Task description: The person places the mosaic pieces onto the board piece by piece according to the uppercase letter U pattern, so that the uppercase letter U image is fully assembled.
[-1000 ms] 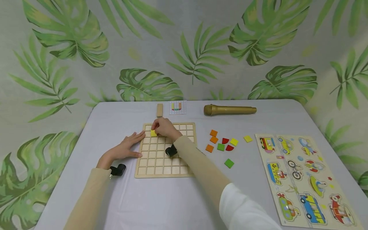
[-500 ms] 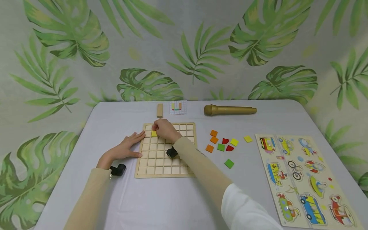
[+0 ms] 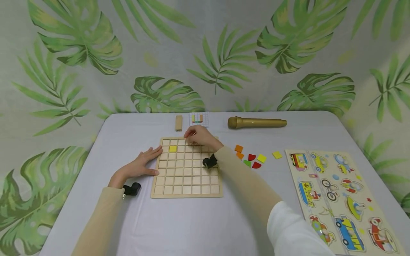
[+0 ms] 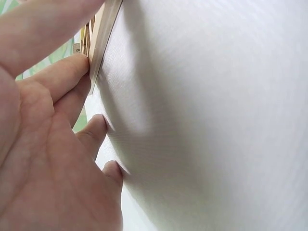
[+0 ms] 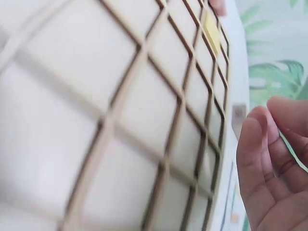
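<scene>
A wooden grid board (image 3: 185, 196) lies on the table, with one square yellow tile (image 3: 173, 148) set in a cell of its second row, near the upper left. Against the board's left edge rests my left hand (image 3: 139, 164), fingers spread and thumb apart; the left wrist view shows its fingertips (image 4: 82, 62) at the wooden rim. My right hand (image 3: 202, 137) hovers over the board's top edge, right of the yellow tile. Its fingers are loosely bent, and nothing shows between them in the right wrist view.
Behind the board are a small wooden block (image 3: 178, 123), a pattern card (image 3: 196, 120) and a gold toy microphone (image 3: 256, 122). Loose tiles lie to the right: orange (image 3: 238, 148), red quarter-circles (image 3: 256, 165), green (image 3: 247, 163) and yellow (image 3: 277, 155). A vehicle peg puzzle (image 3: 341, 204) sits far right.
My right hand has let go of the yellow tile and moved right, leaving the tile in its cell. The forearm now covers some loose tiles. My left hand has stayed put.
</scene>
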The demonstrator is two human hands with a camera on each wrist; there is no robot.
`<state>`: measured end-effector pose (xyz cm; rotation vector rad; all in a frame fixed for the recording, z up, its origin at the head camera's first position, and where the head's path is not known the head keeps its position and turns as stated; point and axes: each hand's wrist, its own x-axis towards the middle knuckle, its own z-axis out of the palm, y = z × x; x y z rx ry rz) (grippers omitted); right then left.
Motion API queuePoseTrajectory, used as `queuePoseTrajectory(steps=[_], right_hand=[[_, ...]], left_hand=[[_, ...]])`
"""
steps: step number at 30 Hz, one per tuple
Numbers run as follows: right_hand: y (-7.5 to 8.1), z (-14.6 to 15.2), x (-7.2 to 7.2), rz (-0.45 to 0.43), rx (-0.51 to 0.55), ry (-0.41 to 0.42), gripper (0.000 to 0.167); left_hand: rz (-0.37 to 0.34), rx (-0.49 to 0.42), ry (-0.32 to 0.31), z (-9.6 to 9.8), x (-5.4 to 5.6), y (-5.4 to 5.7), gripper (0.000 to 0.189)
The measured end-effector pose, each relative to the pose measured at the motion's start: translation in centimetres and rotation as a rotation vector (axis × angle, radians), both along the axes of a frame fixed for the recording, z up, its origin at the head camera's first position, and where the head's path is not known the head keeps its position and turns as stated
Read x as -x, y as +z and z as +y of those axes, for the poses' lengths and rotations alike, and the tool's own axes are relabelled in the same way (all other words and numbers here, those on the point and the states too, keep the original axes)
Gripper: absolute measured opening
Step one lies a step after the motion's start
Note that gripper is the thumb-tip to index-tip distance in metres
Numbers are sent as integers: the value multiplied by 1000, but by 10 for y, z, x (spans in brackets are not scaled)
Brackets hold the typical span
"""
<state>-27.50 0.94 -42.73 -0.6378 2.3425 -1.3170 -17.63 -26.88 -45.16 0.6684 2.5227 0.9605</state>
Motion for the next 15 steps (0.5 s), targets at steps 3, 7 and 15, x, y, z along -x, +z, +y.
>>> queuePoseTrajectory(steps=[3,7,15], right_hand=[[5,25,4,-50,44,-9,17],[10,64,6,-118,106,-9,23],[6,148,5,-151,86,11,29]], left_hand=[[0,-1,-5,0,0,-1,88],[3,0,-4,0,0,-1,88],[-7,7,0,1,-2,2,88]])
